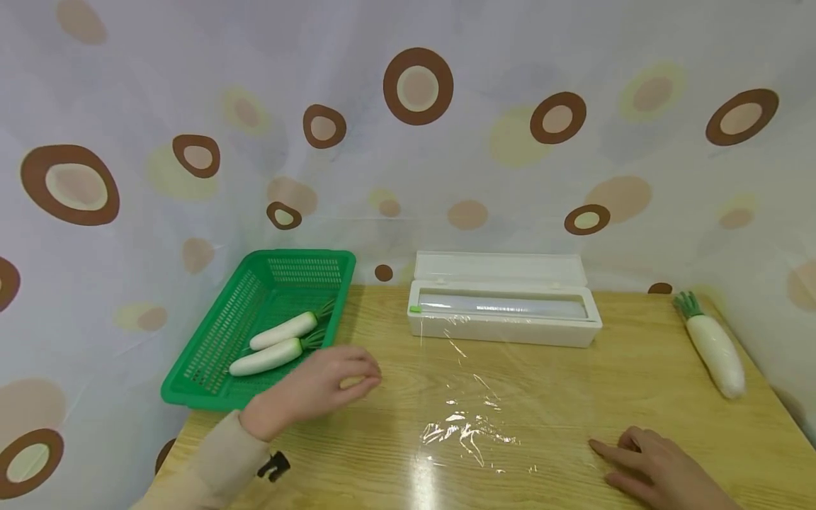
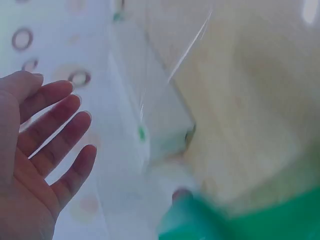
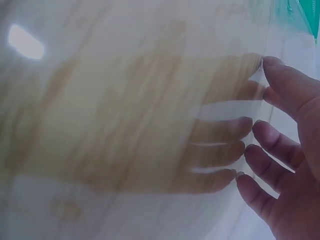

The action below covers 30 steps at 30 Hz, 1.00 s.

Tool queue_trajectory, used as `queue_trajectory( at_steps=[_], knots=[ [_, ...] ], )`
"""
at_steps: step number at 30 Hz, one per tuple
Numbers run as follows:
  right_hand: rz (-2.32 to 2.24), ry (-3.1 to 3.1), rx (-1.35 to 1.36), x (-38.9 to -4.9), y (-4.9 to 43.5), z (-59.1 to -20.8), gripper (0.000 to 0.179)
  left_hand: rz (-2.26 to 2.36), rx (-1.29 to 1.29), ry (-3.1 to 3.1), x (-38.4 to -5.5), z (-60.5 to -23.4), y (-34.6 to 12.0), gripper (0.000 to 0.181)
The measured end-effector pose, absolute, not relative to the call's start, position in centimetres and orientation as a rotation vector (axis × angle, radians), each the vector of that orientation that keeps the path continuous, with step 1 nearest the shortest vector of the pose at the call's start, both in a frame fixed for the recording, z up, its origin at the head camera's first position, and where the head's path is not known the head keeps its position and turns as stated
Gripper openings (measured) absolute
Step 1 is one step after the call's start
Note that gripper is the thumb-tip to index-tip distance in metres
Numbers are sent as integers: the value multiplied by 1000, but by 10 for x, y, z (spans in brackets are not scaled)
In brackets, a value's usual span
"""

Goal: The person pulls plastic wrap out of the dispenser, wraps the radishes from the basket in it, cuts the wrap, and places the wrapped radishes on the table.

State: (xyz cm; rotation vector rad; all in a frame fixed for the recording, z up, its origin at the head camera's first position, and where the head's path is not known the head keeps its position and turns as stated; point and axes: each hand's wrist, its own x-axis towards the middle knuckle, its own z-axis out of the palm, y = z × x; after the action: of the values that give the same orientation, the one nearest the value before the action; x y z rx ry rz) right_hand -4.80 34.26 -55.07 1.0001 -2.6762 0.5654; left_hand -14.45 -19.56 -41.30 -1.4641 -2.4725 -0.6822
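My left hand (image 1: pixel 331 379) hovers beside the green basket (image 1: pixel 204 401), empty, its fingers loosely bent. In the left wrist view its fingers (image 2: pixel 60 122) are spread apart. Clear plastic wrap (image 1: pixel 468 432) lies spread and slightly wrinkled on the table, running forward from a white wrap dispenser box (image 1: pixel 503 333) with its lid up. My right hand (image 1: pixel 663 467) is at the wrap's right side, fingertips at the tabletop. In the right wrist view its fingers (image 3: pixel 272 137) meet their reflections on the glossy surface, holding nothing. Whether they touch film or bare wood is unclear.
Two white radishes with green tops, one nearer (image 1: pixel 264 356) and one farther (image 1: pixel 283 331), lie in the basket. Another white radish (image 1: pixel 717 354) lies at the table's right edge. A patterned curtain (image 1: pixel 446 177) hangs behind the wooden table (image 1: pixel 376 453).
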Motion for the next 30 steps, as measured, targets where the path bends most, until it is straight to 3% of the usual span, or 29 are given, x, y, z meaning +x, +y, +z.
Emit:
queue_trajectory(
  at_steps=[6,13,24,30],
  knots=[
    [576,-2627,1007,-48,349,-554,61,-928,-1019,-2766,-205,-384,-243,14],
    [614,-2555,1032,-50,352,-559,61,-785,-748,-3027,-261,-407,-294,25],
    [629,-2560,1040,-51,348,-566,60,-926,-507,-3352,-277,-433,-341,57],
    [608,-2561,1020,-49,350,-563,61,-927,-497,-3368,-281,-445,-351,55]
  ],
)
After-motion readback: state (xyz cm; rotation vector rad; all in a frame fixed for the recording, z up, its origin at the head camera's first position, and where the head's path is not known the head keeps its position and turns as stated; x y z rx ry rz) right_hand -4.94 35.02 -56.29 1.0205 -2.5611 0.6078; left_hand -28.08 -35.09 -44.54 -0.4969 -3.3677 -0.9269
